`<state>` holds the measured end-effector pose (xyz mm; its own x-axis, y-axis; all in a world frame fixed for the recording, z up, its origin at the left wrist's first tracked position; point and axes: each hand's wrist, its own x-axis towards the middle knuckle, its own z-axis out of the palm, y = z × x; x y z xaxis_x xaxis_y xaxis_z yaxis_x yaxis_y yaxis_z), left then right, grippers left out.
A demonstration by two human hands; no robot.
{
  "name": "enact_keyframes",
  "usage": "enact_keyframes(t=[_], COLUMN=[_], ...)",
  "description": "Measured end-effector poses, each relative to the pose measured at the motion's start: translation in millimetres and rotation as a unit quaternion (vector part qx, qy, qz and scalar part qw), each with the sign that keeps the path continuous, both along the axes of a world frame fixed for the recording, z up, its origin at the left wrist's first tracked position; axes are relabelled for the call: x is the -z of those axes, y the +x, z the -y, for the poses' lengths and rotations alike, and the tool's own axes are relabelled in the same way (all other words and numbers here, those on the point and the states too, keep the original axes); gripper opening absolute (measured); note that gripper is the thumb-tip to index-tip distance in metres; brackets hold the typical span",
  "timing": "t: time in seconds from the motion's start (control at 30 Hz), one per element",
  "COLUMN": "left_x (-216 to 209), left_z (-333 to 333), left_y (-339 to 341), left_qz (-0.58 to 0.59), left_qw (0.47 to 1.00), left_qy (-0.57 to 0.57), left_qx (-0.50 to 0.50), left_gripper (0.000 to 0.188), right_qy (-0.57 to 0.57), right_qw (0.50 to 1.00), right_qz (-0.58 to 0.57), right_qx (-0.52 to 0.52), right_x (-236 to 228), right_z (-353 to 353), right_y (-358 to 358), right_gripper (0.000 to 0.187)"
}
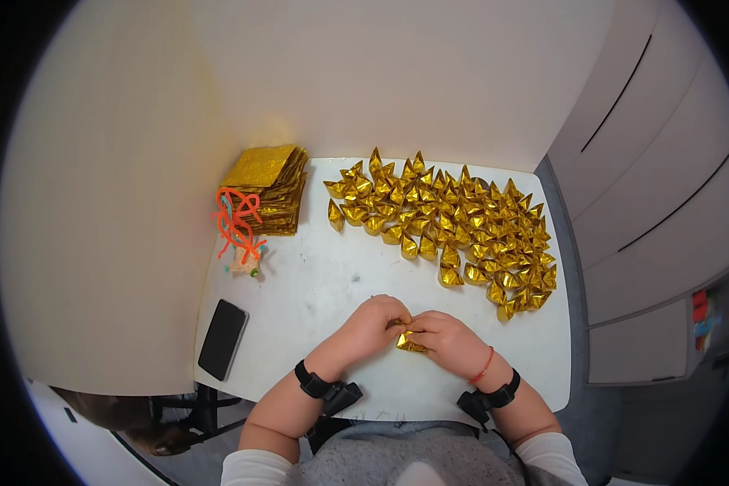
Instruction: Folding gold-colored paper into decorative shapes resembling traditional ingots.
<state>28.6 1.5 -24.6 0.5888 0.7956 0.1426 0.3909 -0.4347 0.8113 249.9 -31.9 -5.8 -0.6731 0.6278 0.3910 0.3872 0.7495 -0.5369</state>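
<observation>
Near the front of the white table, my left hand (381, 318) and my right hand (449, 340) meet over a small piece of folded gold foil paper (409, 341). Fingers of both hands are closed on it, the left at its far edge and the right along its right side. Part of the foil paper is hidden under the fingers. Beyond my hands, many finished-looking gold paper ingots (462, 215) stand in a crowded group across the back and right of the table. A tall stack of gold foil sheets (275, 186) lies at the back left.
Orange fuzzy pipe cleaners (236, 223) lie against the stack, with a small light-coloured item (247, 263) by them. A dark phone (223, 340) rests at the left edge of the white table (316, 275). Pale walls (381, 73) border the back and left; drawers (648, 178) stand at right.
</observation>
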Motion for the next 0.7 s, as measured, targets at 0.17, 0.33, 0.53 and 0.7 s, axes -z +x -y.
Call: enact_keyframes(t=[0.17,0.33,0.53,0.7], left_x=[-3.6,-7.1,-17.5,-19.2], left_z=[3.8,9.5,4.5,4.8], left_y=[6.2,10.1,4.5,-0.2], left_qz=[0.022,0.029,0.007,0.022], left_qw=[0.999,0.998,0.996,0.994], left_qy=[0.008,-0.007,0.001,-0.082], left_qx=[0.028,0.061,0.09,0.061], left_gripper=[0.018,0.023,0.035,0.055], right_qy=[-0.1,-0.11,-0.193,-0.171], right_qw=[0.995,0.993,0.97,0.966], right_qz=[0.009,0.039,-0.052,-0.055], right_qx=[-0.008,0.004,0.139,0.184], right_x=[-6.9,-15.8,0.7,4.3], right_z=[-0.1,-0.9,4.8,7.4], right_y=[16.5,16.5,2.7,-4.9], right_gripper=[0.02,0.013,0.012,0.014])
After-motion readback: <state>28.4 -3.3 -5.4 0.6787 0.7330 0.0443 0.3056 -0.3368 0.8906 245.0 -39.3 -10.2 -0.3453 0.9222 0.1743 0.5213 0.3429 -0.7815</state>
